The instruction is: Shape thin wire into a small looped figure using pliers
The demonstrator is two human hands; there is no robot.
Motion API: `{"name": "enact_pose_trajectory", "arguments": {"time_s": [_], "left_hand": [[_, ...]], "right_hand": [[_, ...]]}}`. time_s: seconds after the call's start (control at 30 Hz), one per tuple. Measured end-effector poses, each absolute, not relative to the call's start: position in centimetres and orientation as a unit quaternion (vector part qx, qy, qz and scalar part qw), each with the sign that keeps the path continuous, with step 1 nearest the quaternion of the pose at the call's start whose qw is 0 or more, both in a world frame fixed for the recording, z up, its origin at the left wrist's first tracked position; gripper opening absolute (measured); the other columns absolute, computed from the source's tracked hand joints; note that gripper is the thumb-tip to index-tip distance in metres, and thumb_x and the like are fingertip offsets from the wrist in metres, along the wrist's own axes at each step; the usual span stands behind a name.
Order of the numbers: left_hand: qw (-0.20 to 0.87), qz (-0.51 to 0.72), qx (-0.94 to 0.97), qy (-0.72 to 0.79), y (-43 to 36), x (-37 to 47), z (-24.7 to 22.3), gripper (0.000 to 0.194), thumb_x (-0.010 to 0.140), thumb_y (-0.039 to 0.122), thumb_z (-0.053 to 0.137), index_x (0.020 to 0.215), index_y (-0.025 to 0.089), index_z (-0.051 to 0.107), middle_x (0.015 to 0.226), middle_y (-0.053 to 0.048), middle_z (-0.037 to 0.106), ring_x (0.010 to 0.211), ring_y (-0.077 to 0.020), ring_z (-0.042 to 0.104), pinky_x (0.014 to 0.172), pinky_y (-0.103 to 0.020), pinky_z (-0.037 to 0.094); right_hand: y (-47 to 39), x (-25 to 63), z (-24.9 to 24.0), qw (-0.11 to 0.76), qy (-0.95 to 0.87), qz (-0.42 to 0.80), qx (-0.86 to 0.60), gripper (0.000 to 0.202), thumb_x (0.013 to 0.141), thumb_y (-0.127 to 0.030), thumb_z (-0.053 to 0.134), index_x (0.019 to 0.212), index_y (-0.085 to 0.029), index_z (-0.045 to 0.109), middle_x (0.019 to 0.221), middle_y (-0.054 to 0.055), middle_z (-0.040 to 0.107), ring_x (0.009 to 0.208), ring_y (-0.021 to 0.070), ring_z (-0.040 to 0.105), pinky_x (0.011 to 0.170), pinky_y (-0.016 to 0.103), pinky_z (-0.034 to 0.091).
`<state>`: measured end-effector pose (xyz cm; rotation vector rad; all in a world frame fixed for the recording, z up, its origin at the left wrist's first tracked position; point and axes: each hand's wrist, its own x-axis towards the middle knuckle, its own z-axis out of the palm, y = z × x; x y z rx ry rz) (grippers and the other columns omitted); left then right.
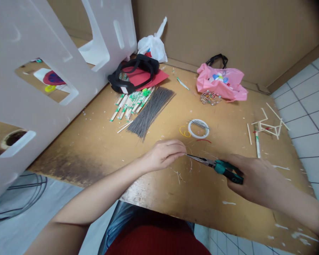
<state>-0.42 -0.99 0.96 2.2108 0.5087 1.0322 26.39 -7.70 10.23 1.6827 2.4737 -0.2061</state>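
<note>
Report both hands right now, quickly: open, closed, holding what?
Left hand: closed, fingertips pinched at the pliers' tip; what they grip is too small to tell.
Right hand: closed around the handles of the pliers.

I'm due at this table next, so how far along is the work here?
Looks done: the stick frame at the right, its pieces apparently joined.
In hand: the right hand grips the pliers, their tip at the fingertips of the left hand.
Apparently left: the grey wires and wrapped chopsticks, still bundled. How many are needed, I can't tell.
</note>
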Motion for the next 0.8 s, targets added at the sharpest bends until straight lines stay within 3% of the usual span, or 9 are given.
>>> {"name": "enact_pose_trajectory", "arguments": {"time_s": [0.2, 0.33, 0.47, 0.8], "left_hand": [[0.386, 0.417, 0.795, 0.213, -1.2, 0.0, 1.3, 0.013, 0.090, 0.020, 0.049, 0.091, 0.016, 0.061, 0.090, -0.008, 0.066, 0.087, -0.0140, 0.062, 0.078, -0.030, 0.053], [0.510, 0.455, 0.668, 0.295, -1.1, 0.2, 1.5, 0.017, 0.086, 0.028, 0.056, 0.095, 0.014, 0.059, 0.101, -0.010, 0.062, 0.069, -0.0090, 0.061, 0.063, -0.024, 0.053], [0.619, 0.444, 0.562, 0.320, -0.8, 0.2, 1.5, 0.024, 0.086, 0.035, 0.056, 0.097, 0.014, 0.054, 0.085, -0.005, 0.065, 0.061, -0.0079, 0.059, 0.059, -0.022, 0.051], [0.639, 0.434, 0.547, 0.323, -0.9, 0.3, 1.3, 0.027, 0.084, 0.039, 0.057, 0.089, 0.013, 0.058, 0.070, -0.001, 0.062, 0.056, -0.0075, 0.056, 0.056, -0.021, 0.046]], "right_hand": [[-7.8, 26.1, 10.2, 0.079, 0.817, -0.060, 0.568, 0.037, 0.064, -0.020, 0.054, 0.100, -0.028, 0.062, 0.076, -0.003, 0.069, 0.058, 0.0164, 0.061, 0.049, 0.026, 0.038], [-7.6, 26.4, 9.9, 0.064, 0.801, -0.042, 0.594, 0.027, 0.068, -0.024, 0.053, 0.094, -0.024, 0.061, 0.071, -0.001, 0.068, 0.056, 0.0178, 0.061, 0.049, 0.027, 0.039], [-7.5, 26.9, 9.7, 0.035, 0.784, -0.032, 0.619, 0.027, 0.071, -0.023, 0.051, 0.095, -0.022, 0.061, 0.071, 0.001, 0.068, 0.056, 0.0178, 0.062, 0.051, 0.028, 0.042], [-8.0, 27.3, 8.0, 0.024, 0.768, -0.030, 0.639, 0.035, 0.071, -0.025, 0.052, 0.105, -0.022, 0.061, 0.085, 0.004, 0.071, 0.069, 0.0241, 0.067, 0.059, 0.033, 0.049]]}}
